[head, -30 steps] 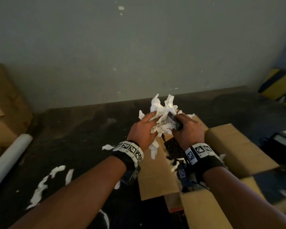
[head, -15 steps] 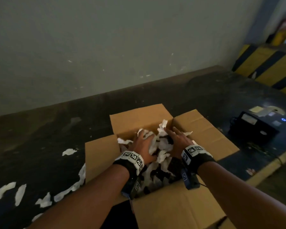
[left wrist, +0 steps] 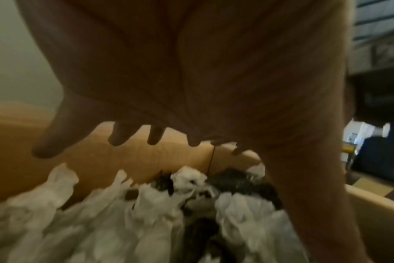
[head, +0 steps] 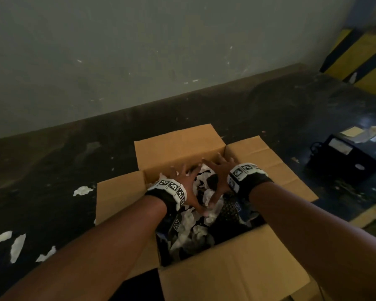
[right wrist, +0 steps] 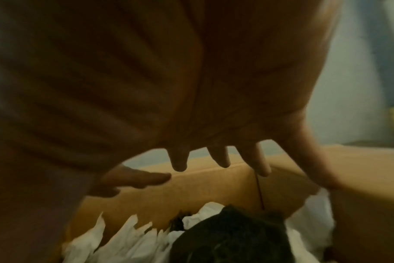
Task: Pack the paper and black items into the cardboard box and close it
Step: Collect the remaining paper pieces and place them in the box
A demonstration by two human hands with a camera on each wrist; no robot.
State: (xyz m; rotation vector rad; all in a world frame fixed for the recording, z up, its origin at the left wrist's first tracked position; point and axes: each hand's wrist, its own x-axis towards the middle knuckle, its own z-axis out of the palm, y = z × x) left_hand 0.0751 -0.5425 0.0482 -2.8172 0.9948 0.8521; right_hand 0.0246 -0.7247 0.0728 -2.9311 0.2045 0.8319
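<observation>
An open cardboard box [head: 178, 146] stands on the dark floor with its four flaps spread out. Crumpled white paper [head: 189, 218] and black items [head: 213, 180] fill it. My left hand [head: 186, 179] and right hand [head: 218, 170] hover side by side over the far half of the box, fingers spread and straight, holding nothing. In the left wrist view the left hand [left wrist: 151, 135] is above the paper [left wrist: 146, 204] without touching it. In the right wrist view the right hand [right wrist: 214, 160] is above a black item [right wrist: 232, 234] and the paper [right wrist: 128, 240].
Loose white paper scraps [head: 81, 190] lie on the floor left of the box, more of them [head: 15, 244] at the near left. A black device [head: 347, 157] sits on the floor at the right. Yellow-and-black striped barriers [head: 360, 57] stand at the far right by the wall.
A second ago both hands held a bundle of white paper and a black item in the air. They lowered it into the box, let go, and now hover over it with spread fingers.
</observation>
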